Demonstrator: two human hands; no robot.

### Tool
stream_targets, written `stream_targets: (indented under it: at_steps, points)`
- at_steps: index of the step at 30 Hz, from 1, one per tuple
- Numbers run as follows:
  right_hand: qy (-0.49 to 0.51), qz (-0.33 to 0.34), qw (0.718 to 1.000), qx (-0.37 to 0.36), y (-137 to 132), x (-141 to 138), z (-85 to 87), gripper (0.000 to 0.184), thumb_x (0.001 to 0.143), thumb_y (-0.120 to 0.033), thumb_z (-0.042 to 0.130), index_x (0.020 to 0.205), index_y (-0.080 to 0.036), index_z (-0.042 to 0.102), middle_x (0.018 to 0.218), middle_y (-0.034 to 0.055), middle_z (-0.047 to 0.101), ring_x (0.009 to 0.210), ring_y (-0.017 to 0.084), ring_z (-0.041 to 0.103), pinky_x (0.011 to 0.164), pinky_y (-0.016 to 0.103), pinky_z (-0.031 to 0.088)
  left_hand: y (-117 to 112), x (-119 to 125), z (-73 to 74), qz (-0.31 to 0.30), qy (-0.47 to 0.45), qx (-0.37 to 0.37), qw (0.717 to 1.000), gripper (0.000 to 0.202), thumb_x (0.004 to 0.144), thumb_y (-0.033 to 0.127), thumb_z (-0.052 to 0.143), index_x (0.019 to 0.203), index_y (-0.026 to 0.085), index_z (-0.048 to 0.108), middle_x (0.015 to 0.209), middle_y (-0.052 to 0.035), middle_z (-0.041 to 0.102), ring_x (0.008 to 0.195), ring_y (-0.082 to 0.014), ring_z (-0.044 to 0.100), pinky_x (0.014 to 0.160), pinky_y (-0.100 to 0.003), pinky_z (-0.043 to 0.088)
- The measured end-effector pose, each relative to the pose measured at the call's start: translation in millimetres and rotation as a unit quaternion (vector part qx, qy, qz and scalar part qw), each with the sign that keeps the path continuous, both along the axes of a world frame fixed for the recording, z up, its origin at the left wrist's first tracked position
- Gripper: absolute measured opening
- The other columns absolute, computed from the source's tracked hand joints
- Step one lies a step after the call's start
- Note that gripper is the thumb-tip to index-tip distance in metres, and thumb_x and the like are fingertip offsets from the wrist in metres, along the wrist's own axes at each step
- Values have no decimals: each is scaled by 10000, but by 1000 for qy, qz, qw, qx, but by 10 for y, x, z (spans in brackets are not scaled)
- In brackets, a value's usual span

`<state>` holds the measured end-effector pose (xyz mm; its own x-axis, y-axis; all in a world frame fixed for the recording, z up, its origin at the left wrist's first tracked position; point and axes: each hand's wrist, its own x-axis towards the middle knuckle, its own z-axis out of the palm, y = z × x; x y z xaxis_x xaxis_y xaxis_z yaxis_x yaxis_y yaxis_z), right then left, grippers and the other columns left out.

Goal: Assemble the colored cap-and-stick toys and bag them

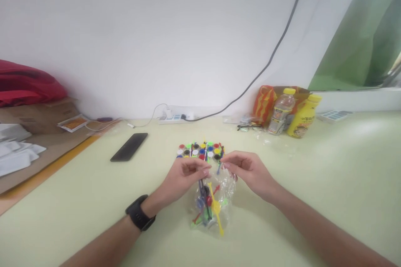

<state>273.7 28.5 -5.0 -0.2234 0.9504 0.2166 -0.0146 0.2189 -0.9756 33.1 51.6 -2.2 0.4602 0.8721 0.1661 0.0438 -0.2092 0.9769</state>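
A clear plastic bag sits on the table between my hands. Through its film show plastic spinner arrows, among them a yellow spinner arrow, with red, black, blue and green ones in a jumble. At the bag's upper left, my left hand is closed in a pinch on the film. My right hand pinches the upper right side. A small blue arrow piece shows at the right fingertips; whether it is held is unclear. Just beyond lie coloured spinner arrows in rows, partly hidden by my hands.
A black phone lies to the left. Glasses, a clear bottle and a yellow bottle are at back right. A power strip with a dark cable runs along the wall. Cardboard and white packets occupy the left.
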Motion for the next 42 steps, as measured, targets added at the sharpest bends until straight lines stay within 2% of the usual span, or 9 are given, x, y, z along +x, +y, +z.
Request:
stream_targets:
  at_steps: [4, 9, 14, 20, 24, 30, 33, 38, 42]
  points:
    - [-25, 8, 998, 51, -6, 16, -7, 235, 931, -428, 746, 936, -218, 851, 879, 68, 730, 698, 151, 589, 625, 295, 492, 7, -16, 17, 10, -22, 10, 1000, 244, 900, 370, 831, 1024, 162, 799, 1008, -96, 792, 913, -194, 734, 831, -273, 595]
    - [13, -9, 999, 43, -13, -8, -15, 306, 895, -388, 799, 1166, -245, 791, 966, 58, 722, 860, 187, 647, 769, 324, 542, 5, -30, 10, 33, -34, -8, 999, 235, 926, 369, 804, 1025, 157, 782, 890, -81, 789, 823, -184, 737, 798, -280, 587]
    - [9, -22, 998, 63, 0, 2, -3, 167, 879, -387, 802, 912, -226, 829, 970, 75, 713, 877, 200, 650, 755, 326, 528, 11, -34, -27, 40, -64, -27, 997, 157, 961, 342, 756, 1003, 191, 757, 822, -56, 784, 807, -185, 731, 781, -287, 571]
    - [-5, -16, 998, 63, -15, 37, 27, 166, 920, -305, 712, 919, -252, 869, 898, 57, 707, 776, 170, 612, 717, 316, 501, 30, -67, -17, 37, -96, -21, 994, 184, 952, 329, 737, 907, 165, 807, 868, -84, 798, 882, -223, 760, 826, -304, 575]
    - [3, -16, 997, 73, -38, 36, 32, 218, 962, -330, 665, 927, -239, 859, 843, 45, 699, 772, 171, 620, 759, 326, 520, 25, -79, -16, 47, -52, 8, 998, 270, 952, 405, 756, 883, 148, 800, 883, -101, 805, 861, -220, 756, 803, -300, 582]
    - [-12, -48, 997, 64, -12, 8, -34, 212, 883, -371, 805, 1035, -225, 792, 933, 46, 744, 840, 189, 669, 783, 328, 549, 23, -59, -24, 69, -11, -1, 998, 418, 881, 408, 847, 1224, 191, 744, 877, -67, 824, 858, -212, 767, 850, -317, 610]
    - [-14, -55, 997, 54, 13, 2, -66, 304, 877, -378, 810, 1143, -236, 775, 916, 38, 751, 847, 191, 684, 801, 333, 562, 49, -64, -18, 58, 4, 11, 998, 320, 921, 435, 800, 1080, 157, 794, 887, -89, 822, 810, -196, 755, 799, -293, 609]
    - [-9, -68, 997, 35, 17, -3, -54, 197, 846, -396, 818, 911, -211, 809, 932, 59, 781, 868, 204, 707, 808, 329, 565, 59, -70, 27, 54, 0, 9, 998, 267, 890, 400, 833, 950, 143, 797, 866, -93, 810, 800, -191, 750, 772, -277, 604]
    - [1, -79, 997, 24, 5, -9, -21, 176, 844, -380, 787, 899, -217, 825, 858, 47, 777, 793, 196, 697, 745, 322, 570, 64, -74, 27, 60, -28, 15, 998, 202, 881, 352, 839, 943, 162, 808, 913, -84, 810, 824, -195, 752, 773, -282, 606]
